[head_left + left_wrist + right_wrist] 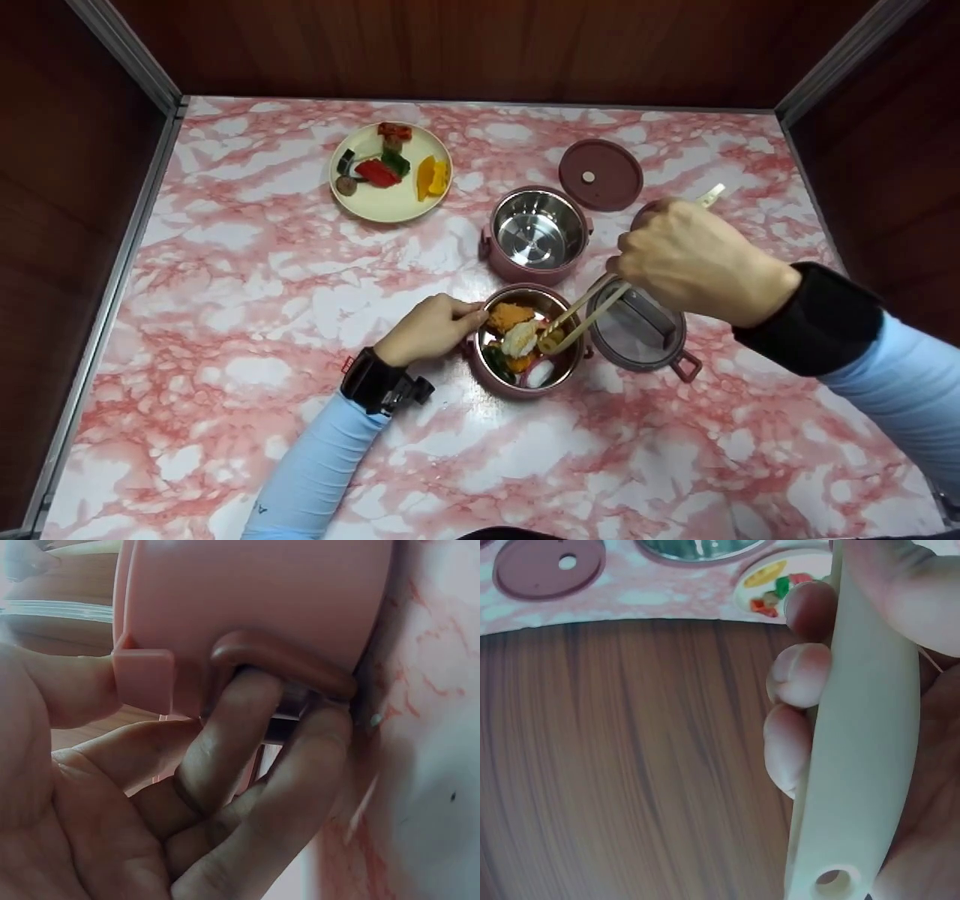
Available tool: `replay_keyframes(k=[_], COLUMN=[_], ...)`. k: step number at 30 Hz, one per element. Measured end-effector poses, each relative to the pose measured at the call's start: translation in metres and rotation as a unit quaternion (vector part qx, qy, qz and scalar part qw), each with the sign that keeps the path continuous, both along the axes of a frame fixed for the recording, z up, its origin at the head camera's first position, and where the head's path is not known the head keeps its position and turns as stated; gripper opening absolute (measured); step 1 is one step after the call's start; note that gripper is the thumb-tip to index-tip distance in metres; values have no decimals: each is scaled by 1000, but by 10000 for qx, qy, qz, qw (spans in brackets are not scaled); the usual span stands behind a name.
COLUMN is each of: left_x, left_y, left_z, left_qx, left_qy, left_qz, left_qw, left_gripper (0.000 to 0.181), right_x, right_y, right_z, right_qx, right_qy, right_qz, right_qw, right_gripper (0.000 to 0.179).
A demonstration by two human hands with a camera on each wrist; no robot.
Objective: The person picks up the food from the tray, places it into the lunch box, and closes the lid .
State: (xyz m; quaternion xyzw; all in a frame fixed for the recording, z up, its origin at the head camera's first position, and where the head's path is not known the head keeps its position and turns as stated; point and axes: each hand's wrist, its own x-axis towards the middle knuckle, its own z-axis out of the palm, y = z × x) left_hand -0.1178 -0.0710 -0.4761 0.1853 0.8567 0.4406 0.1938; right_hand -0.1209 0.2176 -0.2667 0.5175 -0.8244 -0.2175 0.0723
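A pink food container (pixel 527 391) with a steel inside holds several foods: an orange breaded piece (pixel 510 316), a pale dumpling-like piece (pixel 519 339), dark greens and a white piece. My left hand (pixel 427 330) grips it from the left; in the left wrist view, fingers curl through its side handle (pixel 285 664) while the thumb lies by the rim. Above and to the right, my right hand (pixel 675 255) holds cream tongs (pixel 866 712). The tongs' tips reach into the container beside a round yellow-brown piece (pixel 550 346); whether they pinch it I cannot tell.
Behind stands a second steel-lined container (pixel 534 232). A round maroon lid (pixel 611 187) lies at the back right. Under my right hand is a lid with a clear top and grey handle (pixel 634 341). A cream plate (pixel 382 206) at the back left bears several colourful food pieces.
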Motion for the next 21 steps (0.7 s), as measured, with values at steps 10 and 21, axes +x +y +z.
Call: replay_keyframes(k=[10,21], left_x=[1,0], left_y=[0,0], left_z=[3,1], left_qx=[32,63], left_qy=[-58,-102], left_qz=[-32,-29], left_qw=[10000,9999], left_gripper=[30,31], right_x=[-16,-64], right_y=[14,12], right_z=[30,2], right_qx=[-1094,-2426], right_qy=[-690,-364], right_qz=[-373,-2089], right_qw=[9909,9467], right_gripper=[18,42])
